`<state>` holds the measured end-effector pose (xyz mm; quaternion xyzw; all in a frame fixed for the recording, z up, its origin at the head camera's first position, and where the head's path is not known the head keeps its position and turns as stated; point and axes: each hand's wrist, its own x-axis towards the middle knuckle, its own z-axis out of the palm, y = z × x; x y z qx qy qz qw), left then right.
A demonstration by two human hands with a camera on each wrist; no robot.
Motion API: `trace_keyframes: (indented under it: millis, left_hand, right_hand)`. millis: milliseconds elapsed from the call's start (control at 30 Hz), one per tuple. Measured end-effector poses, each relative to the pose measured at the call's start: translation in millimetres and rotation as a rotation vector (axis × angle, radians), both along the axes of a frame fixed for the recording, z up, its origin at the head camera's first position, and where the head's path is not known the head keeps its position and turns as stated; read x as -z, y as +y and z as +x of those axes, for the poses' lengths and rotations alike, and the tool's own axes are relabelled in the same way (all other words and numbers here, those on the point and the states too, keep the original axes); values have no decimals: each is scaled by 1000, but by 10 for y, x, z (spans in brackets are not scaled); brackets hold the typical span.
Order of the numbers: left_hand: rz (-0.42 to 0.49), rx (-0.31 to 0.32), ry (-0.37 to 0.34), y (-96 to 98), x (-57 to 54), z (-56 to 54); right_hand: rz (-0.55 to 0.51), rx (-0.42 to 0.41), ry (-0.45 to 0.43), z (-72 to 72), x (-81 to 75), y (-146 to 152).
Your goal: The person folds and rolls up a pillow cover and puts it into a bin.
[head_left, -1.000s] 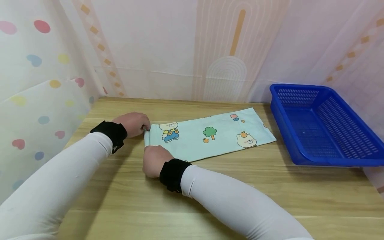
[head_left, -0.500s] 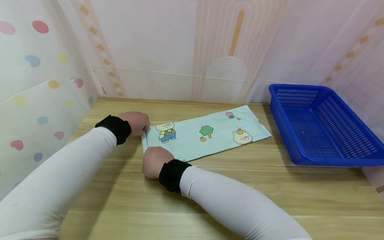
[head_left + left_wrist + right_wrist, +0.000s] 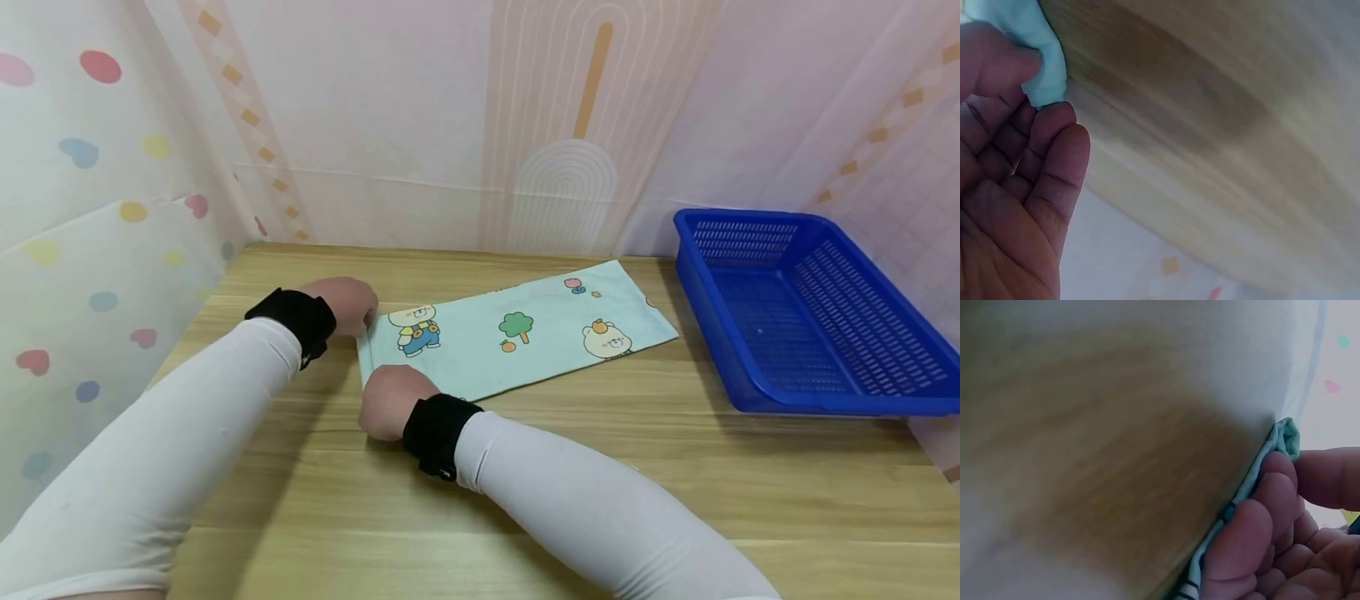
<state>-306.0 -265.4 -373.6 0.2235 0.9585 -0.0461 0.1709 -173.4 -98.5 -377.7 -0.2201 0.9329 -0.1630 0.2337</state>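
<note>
A pale mint cloth (image 3: 480, 346) with printed bears, a tree and oranges lies as a long strip on the table, its left end turned over into a narrow roll. My left hand (image 3: 347, 306) is at the far corner of that end. In the left wrist view, its thumb and fingers pinch the cloth's corner (image 3: 1047, 75). At the near corner, my right hand (image 3: 396, 402) holds the same end. The right wrist view shows the cloth's rolled edge (image 3: 1287, 436) between thumb and fingertips, with the other fingers along the edge. My hand covers the near corner in the head view.
A blue plastic basket (image 3: 780, 333) with slotted walls stands at the right, just beyond the cloth's right end. The wooden table (image 3: 315, 517) reaches back to a patterned curtain (image 3: 420, 125). Another curtain with coloured dots and hearts (image 3: 90, 275) hangs at the left.
The cloth has shifted slightly left, its right end now farther from the basket. The left end's roll looks flatter than a second ago. Both hands stay at that end.
</note>
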Motion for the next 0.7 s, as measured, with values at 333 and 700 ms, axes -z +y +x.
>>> trace_keyframes:
  millis: [333, 700]
  left_hand:
    - [139, 2, 73, -51, -3, 100]
    - [281, 179, 196, -278, 136, 232]
  right_hand:
    - [5, -45, 116, 67, 7, -1]
    - [13, -82, 181, 144, -4, -42]
